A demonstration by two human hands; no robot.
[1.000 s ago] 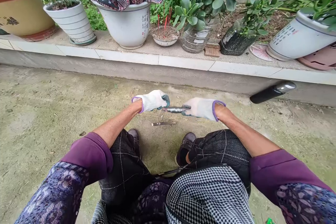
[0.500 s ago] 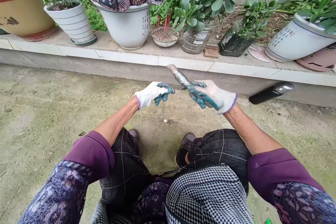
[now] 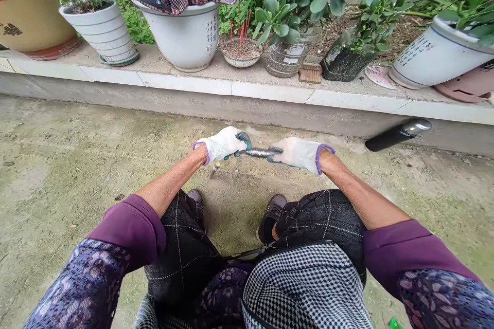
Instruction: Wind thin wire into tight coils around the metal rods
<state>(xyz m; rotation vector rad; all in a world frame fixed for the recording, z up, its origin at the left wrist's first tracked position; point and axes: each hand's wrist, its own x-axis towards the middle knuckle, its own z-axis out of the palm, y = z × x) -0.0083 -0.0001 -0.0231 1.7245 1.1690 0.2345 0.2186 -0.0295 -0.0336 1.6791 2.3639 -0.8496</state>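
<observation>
Both my hands wear white gloves with teal palms and purple cuffs. My left hand and my right hand are each closed on one end of a slim silvery thing with a scaly surface, perhaps a small fish. It lies level between them, above the ground in front of my knees. A short brown stick-like piece shows just below my left hand; whether it is in the air or on the ground I cannot tell.
My shoes rest on the mossy concrete ground. A black and silver flask lies by the raised tiled ledge. On the ledge stand several plant pots; a white pot is draped with checked cloth.
My right hand had tipped the silvery thing upward while my left hand let go. Now it is lowered and level again, with my left hand back on its end. A small piece appeared below.
</observation>
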